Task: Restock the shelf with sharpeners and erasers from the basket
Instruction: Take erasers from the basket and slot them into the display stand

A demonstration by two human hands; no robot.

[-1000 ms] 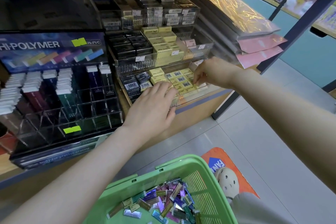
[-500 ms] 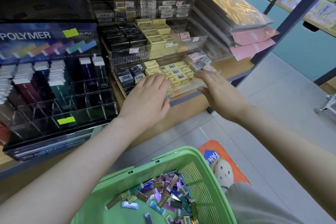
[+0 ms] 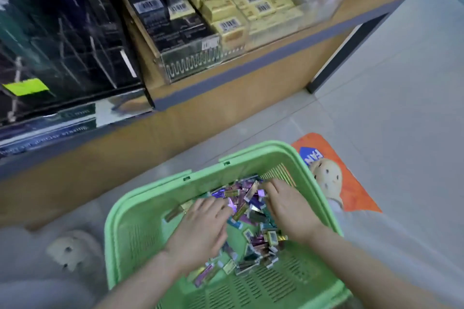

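A green basket [image 3: 150, 193] at 6 o'clock holds a heap of small shiny packs [image 3: 251, 211], blurred by motion. The left hand [image 3: 203, 228] lies on them, fingers together. The right hand [image 3: 288, 211] digs in with its fingertips buried, so its grip cannot be told. At 12 o'clock the shelf's clear tray [image 3: 190, 68] holds yellow boxes [image 3: 221, 7] and black boxes [image 3: 160, 15]. Tiled floor [image 3: 251, 118] lies between.

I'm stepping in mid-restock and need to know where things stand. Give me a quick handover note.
Left hand: resting on the foil-wrapped packs in the green basket; grip unclear through blur.
Right hand: on the same pile; grip unclear.
Clear shelf tray already holds yellow boxes and black boxes.
Left: a large pile of packs in the basket, to be shelved.
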